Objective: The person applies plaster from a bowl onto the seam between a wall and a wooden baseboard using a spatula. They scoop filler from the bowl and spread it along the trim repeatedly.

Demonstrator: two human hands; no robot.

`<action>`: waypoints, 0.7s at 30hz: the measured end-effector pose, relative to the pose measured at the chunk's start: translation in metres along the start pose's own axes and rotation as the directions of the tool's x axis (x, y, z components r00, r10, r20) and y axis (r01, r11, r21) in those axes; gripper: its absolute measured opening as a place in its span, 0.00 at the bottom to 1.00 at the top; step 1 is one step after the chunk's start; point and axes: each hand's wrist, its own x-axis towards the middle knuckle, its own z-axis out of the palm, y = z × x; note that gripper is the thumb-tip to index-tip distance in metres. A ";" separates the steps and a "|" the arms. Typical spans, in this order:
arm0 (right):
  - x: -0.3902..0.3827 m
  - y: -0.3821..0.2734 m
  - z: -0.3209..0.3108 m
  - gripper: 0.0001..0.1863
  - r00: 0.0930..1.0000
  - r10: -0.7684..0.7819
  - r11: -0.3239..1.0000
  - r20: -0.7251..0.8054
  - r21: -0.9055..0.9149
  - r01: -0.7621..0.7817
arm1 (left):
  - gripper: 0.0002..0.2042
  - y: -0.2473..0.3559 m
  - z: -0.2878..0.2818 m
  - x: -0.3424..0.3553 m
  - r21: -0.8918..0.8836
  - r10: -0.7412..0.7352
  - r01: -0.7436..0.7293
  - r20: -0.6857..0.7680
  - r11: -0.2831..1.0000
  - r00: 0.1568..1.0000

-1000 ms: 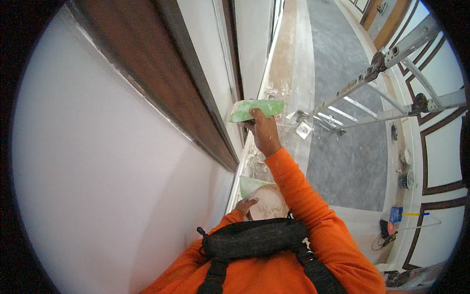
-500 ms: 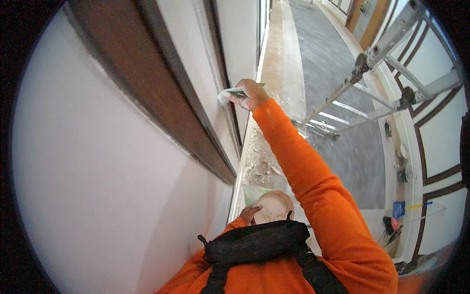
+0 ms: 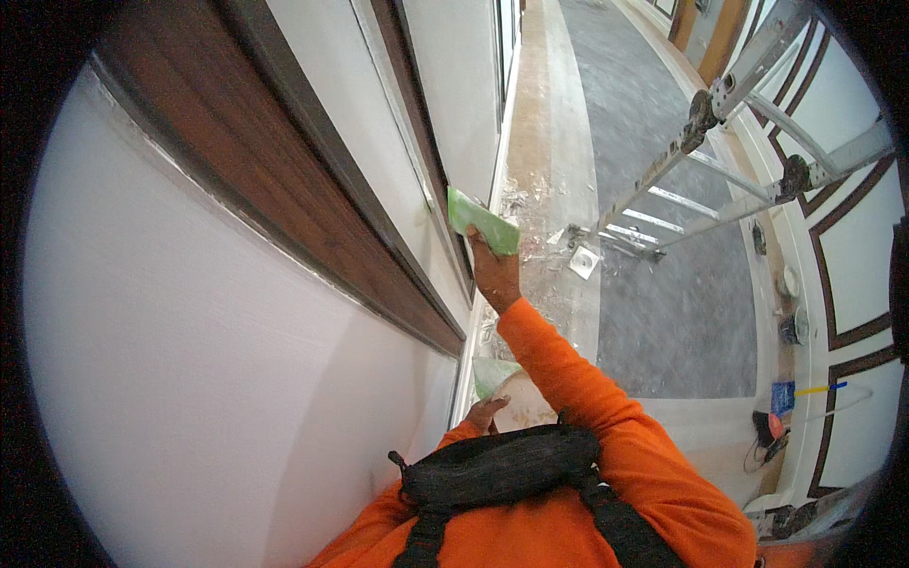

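I see my right hand (image 3: 495, 270) just right of the frame's centre, reaching out from an orange sleeve (image 3: 568, 379) that climbs from the lower middle. Its fingers are closed around the lower end of a green scraper blade (image 3: 481, 220), a flat plastic piece with pale smears on it. The blade's upper left edge lies against the white wall (image 3: 189, 379), right beside the dark brown wooden trim (image 3: 284, 189) that runs diagonally from the upper left toward the centre.

My left hand (image 3: 485, 413) sits low in the frame, just above the black chest harness (image 3: 502, 469). It is pressed against a round, off-white lump of filler (image 3: 525, 402) with a second green blade (image 3: 492, 374) touching it on the upper side. The fingers curl at the lump's left edge, but the harness and sleeve hide most of them, so I cannot tell how firmly they grip.

To the right of centre an aluminium ladder (image 3: 701, 161) slants from the upper right down to the grey floor (image 3: 663, 312), its feet near a strip of white debris along the wall's base. Small containers (image 3: 791, 327) stand by the panelled wall at the right edge, well apart from both hands.
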 end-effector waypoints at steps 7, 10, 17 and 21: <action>-0.005 0.018 0.053 0.21 0.924 -0.378 0.895 0.063 -0.230 0.382 | 0.23 -0.044 -0.051 0.042 0.182 0.083 -0.090 0.046 0.979 0.995; -0.023 0.028 0.060 0.25 0.922 -0.368 0.856 0.116 -0.345 0.385 | 0.23 -0.032 -0.031 0.038 0.124 0.034 -0.040 0.043 0.992 0.998; -0.027 0.023 0.047 0.25 0.917 -0.290 0.890 0.274 -0.276 0.363 | 0.23 -0.008 -0.020 0.015 0.105 -0.003 -0.001 0.033 0.994 0.999; -0.021 0.011 0.024 0.21 0.919 -0.132 0.944 0.372 -0.236 0.232 | 0.23 0.004 -0.012 0.006 0.108 -0.005 0.003 0.026 0.994 1.000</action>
